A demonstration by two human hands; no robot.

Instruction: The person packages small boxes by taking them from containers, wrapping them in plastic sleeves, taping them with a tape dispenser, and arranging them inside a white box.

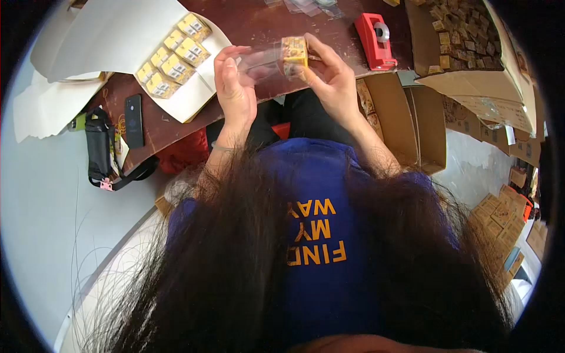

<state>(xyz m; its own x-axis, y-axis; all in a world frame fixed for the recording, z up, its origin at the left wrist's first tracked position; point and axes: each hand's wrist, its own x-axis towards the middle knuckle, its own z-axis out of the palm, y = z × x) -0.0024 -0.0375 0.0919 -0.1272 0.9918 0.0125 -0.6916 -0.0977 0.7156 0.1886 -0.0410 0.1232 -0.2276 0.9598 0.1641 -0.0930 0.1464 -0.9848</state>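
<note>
My right hand (332, 79) grips a small yellow printed box (295, 52) between thumb and fingers above the table edge. From the box a clear plastic sleeve (262, 62) stretches left to my left hand (234, 85), whose thumb and fingers are closed on it. The sleeve reaches the left side of the box; how far the box sits inside it I cannot tell. To the left, several similar yellow boxes (176, 59) stand grouped on white sheets (112, 38).
A red tape dispenser (371, 47) stands at the right on the dark red table (247, 23). Beyond it is a carton (471, 94) full of small boxes. A phone (134, 120) and black bag (99, 141) lie left. Clear plastic pieces (309, 6) lie at the far edge.
</note>
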